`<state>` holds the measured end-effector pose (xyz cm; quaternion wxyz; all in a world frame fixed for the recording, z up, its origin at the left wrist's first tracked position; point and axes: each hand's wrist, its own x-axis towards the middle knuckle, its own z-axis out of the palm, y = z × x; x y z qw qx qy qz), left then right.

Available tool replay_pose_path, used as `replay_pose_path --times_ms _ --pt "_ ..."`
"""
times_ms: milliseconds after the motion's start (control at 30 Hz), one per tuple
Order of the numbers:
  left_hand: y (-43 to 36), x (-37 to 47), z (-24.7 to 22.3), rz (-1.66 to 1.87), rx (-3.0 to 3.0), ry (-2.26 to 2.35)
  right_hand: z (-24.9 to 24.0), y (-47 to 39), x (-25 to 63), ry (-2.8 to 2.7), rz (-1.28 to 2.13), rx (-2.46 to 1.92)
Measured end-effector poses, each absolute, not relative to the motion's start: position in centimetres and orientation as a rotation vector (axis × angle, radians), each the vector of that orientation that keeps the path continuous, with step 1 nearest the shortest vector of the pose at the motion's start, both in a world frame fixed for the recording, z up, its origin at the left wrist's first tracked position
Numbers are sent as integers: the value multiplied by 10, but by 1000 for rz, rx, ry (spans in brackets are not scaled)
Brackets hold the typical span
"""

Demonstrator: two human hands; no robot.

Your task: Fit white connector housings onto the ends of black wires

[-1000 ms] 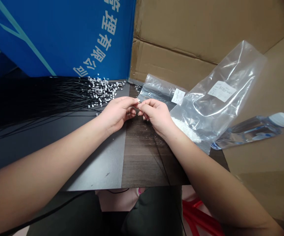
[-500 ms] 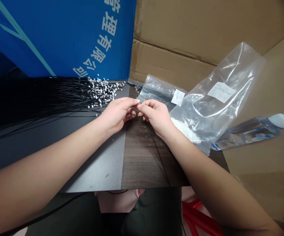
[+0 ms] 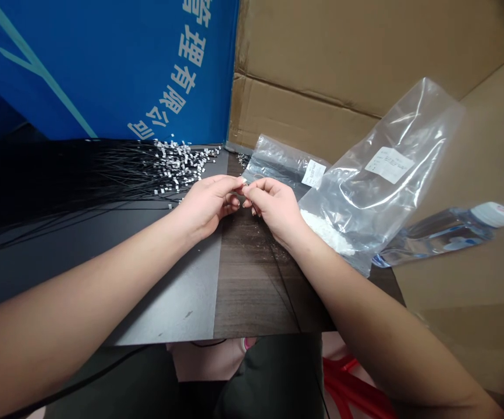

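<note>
My left hand is closed, thumb and forefinger pinching a tiny white connector at their tips. Against it, fingertips meeting, my right hand pinches what looks like the end of a thin black wire; the fingers mostly hide it. Both hands are just above the dark wood-grain desktop. To the left lies a thick bundle of black wires, many tipped with small white connectors. By my right wrist is a clear plastic bag with small white pieces in its bottom.
Behind my hands lies a flatter labelled plastic bag with dark contents. A water bottle with a white cap leans at the right. A blue printed panel and cardboard wall in the back. A red stool stands below.
The view has shifted very slightly. Both hands keep their pinch at the same spot, with only a small movement at the fingertips.
</note>
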<state>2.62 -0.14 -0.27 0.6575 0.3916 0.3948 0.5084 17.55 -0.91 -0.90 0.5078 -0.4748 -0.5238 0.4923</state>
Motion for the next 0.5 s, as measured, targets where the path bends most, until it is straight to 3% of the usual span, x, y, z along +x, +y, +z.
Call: replay_pose_path --times_ms 500 --pt "-2 26 -2 1149 923 908 -13 -7 177 -1306 1151 -1168"
